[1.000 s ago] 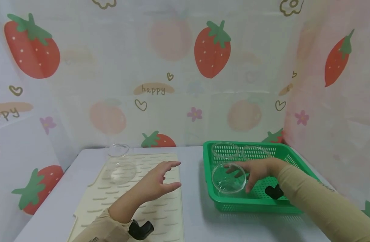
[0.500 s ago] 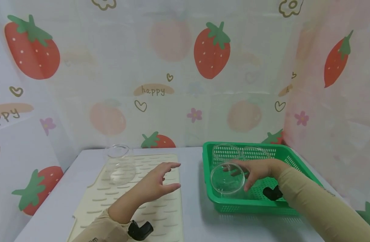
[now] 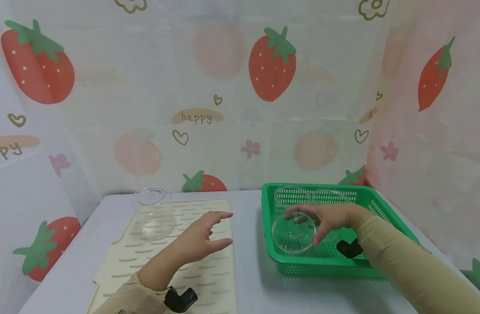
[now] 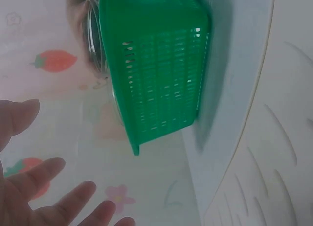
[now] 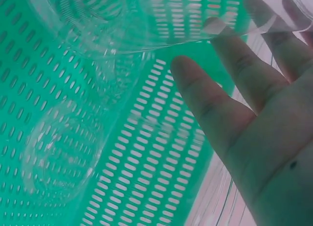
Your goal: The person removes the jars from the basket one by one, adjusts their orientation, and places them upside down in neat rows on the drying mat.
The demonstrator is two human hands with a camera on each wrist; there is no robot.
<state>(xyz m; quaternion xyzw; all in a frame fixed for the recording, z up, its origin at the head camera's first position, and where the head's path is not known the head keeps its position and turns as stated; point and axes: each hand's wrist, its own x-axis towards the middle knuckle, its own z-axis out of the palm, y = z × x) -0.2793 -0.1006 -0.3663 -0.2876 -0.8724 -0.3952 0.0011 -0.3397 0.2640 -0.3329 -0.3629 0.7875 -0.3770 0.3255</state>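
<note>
Clear, colourless glass cup, round-rimmed, at the near left corner of the green basket. Right hand beside it, fingers spread, partly visible through the glass; contact unclear. Left hand: fingers and thumb parted.

Basket, perforated plastic, smooth with slight gloss; container, transparent, smooth, glossy; mat, matt, ridged; sleeve, matt cloth; wall covering, creased, low sheen.

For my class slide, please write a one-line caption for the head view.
Right hand at a green basket of clear glassware; left hand open over a ribbed cream mat.
</note>
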